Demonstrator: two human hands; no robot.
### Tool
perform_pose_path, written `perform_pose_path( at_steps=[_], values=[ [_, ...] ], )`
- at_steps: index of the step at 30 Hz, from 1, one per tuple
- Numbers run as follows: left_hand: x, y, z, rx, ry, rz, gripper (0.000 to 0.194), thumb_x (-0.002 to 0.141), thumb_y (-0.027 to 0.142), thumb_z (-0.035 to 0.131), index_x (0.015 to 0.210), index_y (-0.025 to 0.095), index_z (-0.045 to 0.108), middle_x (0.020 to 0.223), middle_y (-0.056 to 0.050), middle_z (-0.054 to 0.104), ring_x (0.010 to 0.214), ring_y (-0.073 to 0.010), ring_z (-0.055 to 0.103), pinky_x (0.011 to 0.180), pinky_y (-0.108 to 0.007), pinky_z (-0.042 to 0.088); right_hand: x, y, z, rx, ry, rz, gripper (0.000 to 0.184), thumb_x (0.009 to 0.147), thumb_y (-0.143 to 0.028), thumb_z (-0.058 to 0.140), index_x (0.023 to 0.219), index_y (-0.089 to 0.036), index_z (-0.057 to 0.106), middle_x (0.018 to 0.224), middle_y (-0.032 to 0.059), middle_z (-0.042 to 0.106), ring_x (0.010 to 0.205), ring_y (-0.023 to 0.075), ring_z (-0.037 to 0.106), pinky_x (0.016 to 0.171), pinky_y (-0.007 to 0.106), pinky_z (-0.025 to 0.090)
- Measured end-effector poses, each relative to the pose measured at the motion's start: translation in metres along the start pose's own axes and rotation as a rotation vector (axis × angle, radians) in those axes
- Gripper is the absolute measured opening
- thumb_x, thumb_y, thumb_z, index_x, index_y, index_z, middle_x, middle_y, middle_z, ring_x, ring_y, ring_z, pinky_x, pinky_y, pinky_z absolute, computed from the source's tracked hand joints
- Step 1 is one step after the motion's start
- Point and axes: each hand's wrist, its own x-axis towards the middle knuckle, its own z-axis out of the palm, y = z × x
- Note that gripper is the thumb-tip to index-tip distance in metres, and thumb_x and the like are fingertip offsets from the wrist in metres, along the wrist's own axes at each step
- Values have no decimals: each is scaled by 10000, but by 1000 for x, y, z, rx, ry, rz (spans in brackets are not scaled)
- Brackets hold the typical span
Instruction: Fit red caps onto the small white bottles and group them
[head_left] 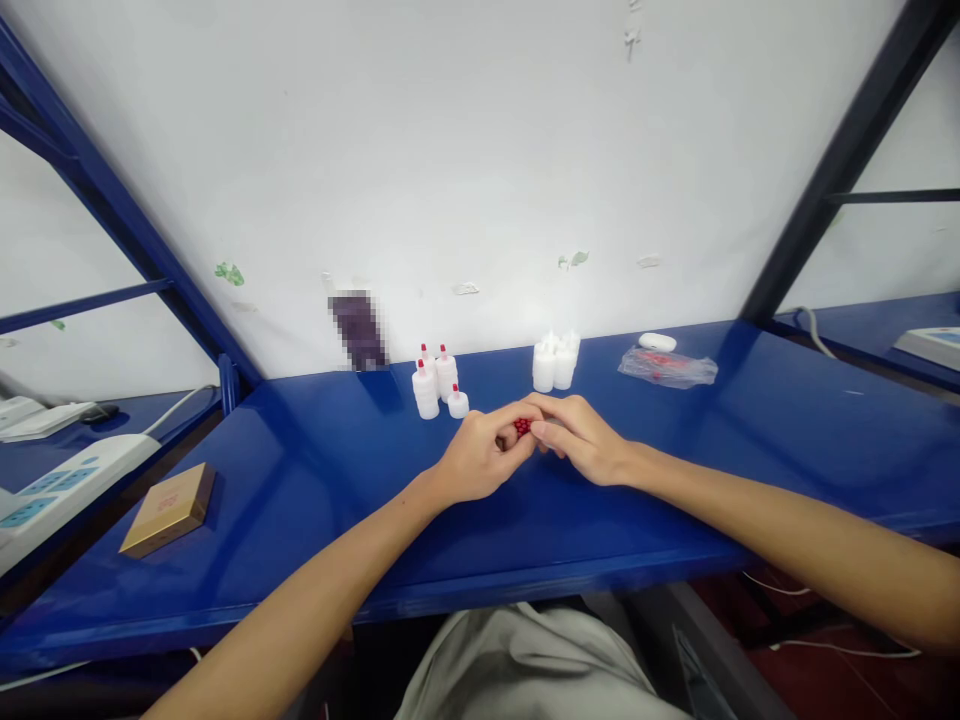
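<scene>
My left hand [484, 458] is curled above the desk around several small red caps [523, 427]. My right hand [583, 440] meets it from the right, its thumb and fingers closed together right beside the caps; what lies between those fingertips is hidden. Just beyond my left hand stand white squeeze bottles with red tips [426, 390], and a short white bottle top with a red tip [457, 402] sits next to them. Behind my right hand is a tight group of white bottles with bare white nozzles [553, 364].
A clear plastic bag [667, 367] with red pieces lies at the back right, a white oval object [657, 342] behind it. On the blue desk [315, 530] at left is a gold box [171, 508]. A power strip [67, 490] lies further left. A pixelated dark object [360, 328] leans against the wall.
</scene>
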Motion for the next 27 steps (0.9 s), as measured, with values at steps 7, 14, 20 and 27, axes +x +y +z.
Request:
perform_pose_path(
  at_steps=[7, 14, 20, 27],
  values=[
    [7, -19, -38, 253, 468, -225, 109, 897, 304, 507, 914, 198, 526, 468, 104, 413, 432, -77, 371, 537, -196, 318, 1, 16, -15, -249, 156, 132, 252, 948, -359, 460, 992, -174, 626, 583, -44, 512, 488, 110, 447, 539, 255, 340],
    [5, -35, -51, 655, 405, -451, 209, 904, 347, 469, 1030, 240, 598, 630, 33, 630, 569, -151, 576, 602, -237, 359, 1, 17, -11, -289, 151, 156, 233, 792, -396, 654, 826, -165, 648, 530, -53, 503, 477, 105, 443, 540, 254, 344],
    [5, -34, -49, 847, 275, -558, 289, 932, 377, 437, 1148, 263, 590, 757, -27, 700, 713, -226, 660, 642, -273, 399, -2, 12, -10, -239, 74, 100, 156, 820, -244, 524, 888, -163, 640, 666, -5, 605, 577, 131, 518, 568, 254, 372],
    [3, -34, -49, 774, 298, -418, 393, 939, 343, 463, 1312, 227, 508, 648, 8, 646, 623, -181, 631, 610, -243, 393, -2, 16, -12, 88, 145, 142, 240, 858, -186, 312, 935, -186, 539, 609, -35, 488, 501, 133, 486, 524, 269, 399]
  ],
)
